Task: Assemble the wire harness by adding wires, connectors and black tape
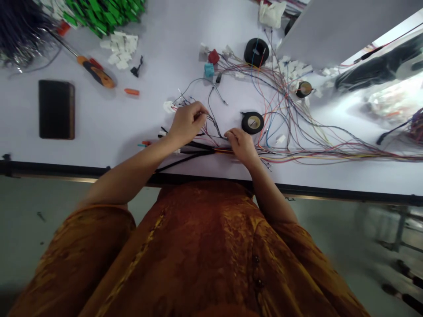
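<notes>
My left hand [189,123] is closed in a pinch at thin dark wires [214,123] above the table. A short way to the right, my right hand [242,144] pinches the lower end of the same wires, thumb and forefinger together. Below both hands runs a wire harness [223,150], partly wrapped in black sleeving [198,144], its coloured strands trailing right. White connectors [169,106] lie beside my left hand. A roll of black tape [253,122] rests just above my right hand. My fingers hide where exactly the wires are gripped.
Another black tape roll [256,52], a blue connector [209,69] and a red connector [213,56] lie farther back. At left are a screwdriver [95,72], a dark phone-like slab [57,109] and green connectors [105,13]. The table's black edge [59,169] runs before me.
</notes>
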The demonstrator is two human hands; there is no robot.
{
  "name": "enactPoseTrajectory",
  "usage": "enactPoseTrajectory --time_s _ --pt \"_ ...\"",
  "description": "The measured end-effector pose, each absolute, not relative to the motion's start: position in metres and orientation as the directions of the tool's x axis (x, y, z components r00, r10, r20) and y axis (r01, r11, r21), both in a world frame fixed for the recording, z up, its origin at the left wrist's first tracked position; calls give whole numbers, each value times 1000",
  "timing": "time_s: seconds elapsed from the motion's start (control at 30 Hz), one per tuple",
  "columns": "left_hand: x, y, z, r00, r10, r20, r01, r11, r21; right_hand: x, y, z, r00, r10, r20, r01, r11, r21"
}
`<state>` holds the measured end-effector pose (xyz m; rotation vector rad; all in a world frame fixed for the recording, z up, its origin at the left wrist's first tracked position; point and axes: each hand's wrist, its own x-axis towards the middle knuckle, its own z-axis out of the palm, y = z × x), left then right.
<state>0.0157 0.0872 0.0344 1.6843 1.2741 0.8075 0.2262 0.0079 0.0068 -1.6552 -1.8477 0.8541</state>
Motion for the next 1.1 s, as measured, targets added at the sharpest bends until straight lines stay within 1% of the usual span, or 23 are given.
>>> enactPoseTrajectory --time_s 0.07,0.1,0.13,0.17,0.23,0.3,0.33,0.4,0.47,0.53,0.6,0.7,0.87,0.97,1.03,1.1 --pt "14 84 28 64 997 -53 190 40 981 224 6 6 -104 994 -29 677 50 -734" --pt "14 83 26 6 995 -95 84 95 992 222 5 7 -94 995 -22 684 49 -728" --pt "13 82 26 -12 992 -123 5 123 992 220 3 9 -82 997 -13 692 47 -720" --pt "12 80 27 5 992 -123 -36 123 992 217 2 13 -67 998 0 698 47 -715" --pt "12 73 35 99 994 -51 -19 54 998 209 0 22 -36 998 49 682 60 -729" --pt "14 65 46 195 980 39 72 -54 996 201 4 34 -3 995 104 588 86 -805" --pt "16 61 51 234 969 73 126 -104 987 197 7 40 12 994 108 502 87 -861" --pt "19 54 59 295 950 104 219 -173 960 191 18 50 29 998 64 281 53 -958" --pt "23 51 62 334 936 108 274 -207 939 187 30 57 19 1000 -8 77 -9 -997" --pt "26 51 62 354 928 112 289 -223 931 185 41 61 9 999 -44 -50 -44 -998" --pt "27 53 61 373 920 121 279 -235 931 183 48 62 12 998 -58 -101 -57 -993" --pt "25 56 61 388 915 113 241 -219 946 182 53 59 47 997 -61 -109 -56 -992" --pt "22 68 56 306 952 19 134 -62 989 188 52 50 133 985 -111 -192 -85 -978" --pt "22 77 46 285 957 -44 57 29 998 192 45 49 120 984 -131 -263 -96 -960" --pt "22 80 40 313 947 -65 40 56 998 193 39 52 100 987 -123 -268 -92 -959" --pt "22 78 35 346 936 -59 76 35 996 193 34 55 107 989 -106 -227 -79 -971"
